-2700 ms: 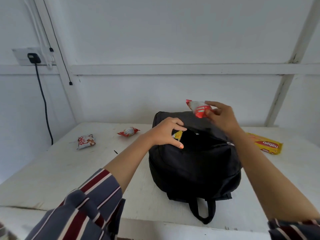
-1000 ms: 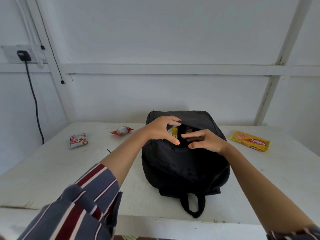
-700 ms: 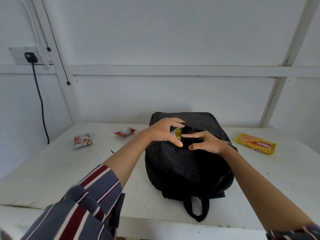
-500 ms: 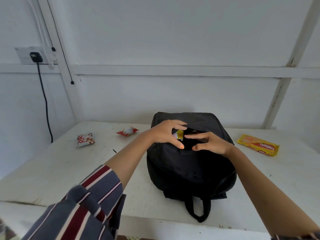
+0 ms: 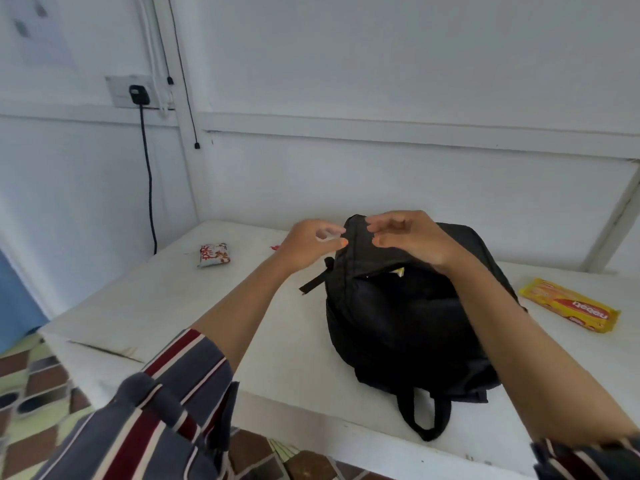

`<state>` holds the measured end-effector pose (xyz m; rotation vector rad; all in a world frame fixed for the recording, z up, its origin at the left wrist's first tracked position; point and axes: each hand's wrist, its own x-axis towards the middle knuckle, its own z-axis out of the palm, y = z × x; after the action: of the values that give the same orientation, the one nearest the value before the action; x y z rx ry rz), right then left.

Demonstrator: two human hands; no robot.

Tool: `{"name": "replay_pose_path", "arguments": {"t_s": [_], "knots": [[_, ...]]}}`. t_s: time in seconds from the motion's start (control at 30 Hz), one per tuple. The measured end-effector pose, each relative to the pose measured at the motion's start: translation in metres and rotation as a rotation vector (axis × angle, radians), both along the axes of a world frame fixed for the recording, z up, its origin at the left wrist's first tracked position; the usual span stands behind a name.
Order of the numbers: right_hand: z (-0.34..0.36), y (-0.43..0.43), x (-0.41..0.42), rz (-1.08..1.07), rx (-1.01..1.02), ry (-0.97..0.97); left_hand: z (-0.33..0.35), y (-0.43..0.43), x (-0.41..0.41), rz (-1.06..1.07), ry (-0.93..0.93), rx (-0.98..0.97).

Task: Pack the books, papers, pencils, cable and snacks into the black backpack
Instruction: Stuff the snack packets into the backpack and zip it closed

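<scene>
Head view, backpack: the black backpack (image 5: 408, 306) stands on the white surface (image 5: 214, 317), a little right of the middle, with its carry loop hanging toward the near edge. A side strap sticks out on its left.
Head view, opening: a narrow gap shows under the top flap, and a small yellow corner of something is visible inside it.
Head view, left hand: the left hand (image 5: 308, 242) is at the upper left corner of the backpack. Its fingers are curled and the thumb meets the fingertips at the fabric edge; it seems to pinch the edge, but the picture is blurred there.
Head view, right hand: the right hand (image 5: 412, 237) lies over the top of the backpack with curled fingers that hold the top fabric.
Head view, snacks outside: a yellow biscuit packet (image 5: 569, 309) lies flat on the surface to the right of the backpack, apart from it. A white and red snack pouch (image 5: 214, 254) lies well apart on the left.
Head view, wall: a black plug (image 5: 139, 95) sits in a socket, and its cord hangs down behind the surface.
</scene>
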<state>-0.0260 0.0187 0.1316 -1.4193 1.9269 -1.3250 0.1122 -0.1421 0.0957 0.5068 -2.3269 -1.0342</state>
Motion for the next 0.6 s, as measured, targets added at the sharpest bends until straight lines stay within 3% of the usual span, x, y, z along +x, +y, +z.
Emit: {"name": "replay_pose_path", "arguments": {"t_s": [0.27, 0.6], "knots": [[-0.023, -0.140, 0.034, 0.015, 0.103, 0.039, -0.029, -0.098, 0.065, 0.340, -0.092, 0.041], [-0.098, -0.274, 0.013, -0.139, 0.320, 0.114, -0.066, -0.240, 0.091, 0.413, -0.437, -0.034]]}}
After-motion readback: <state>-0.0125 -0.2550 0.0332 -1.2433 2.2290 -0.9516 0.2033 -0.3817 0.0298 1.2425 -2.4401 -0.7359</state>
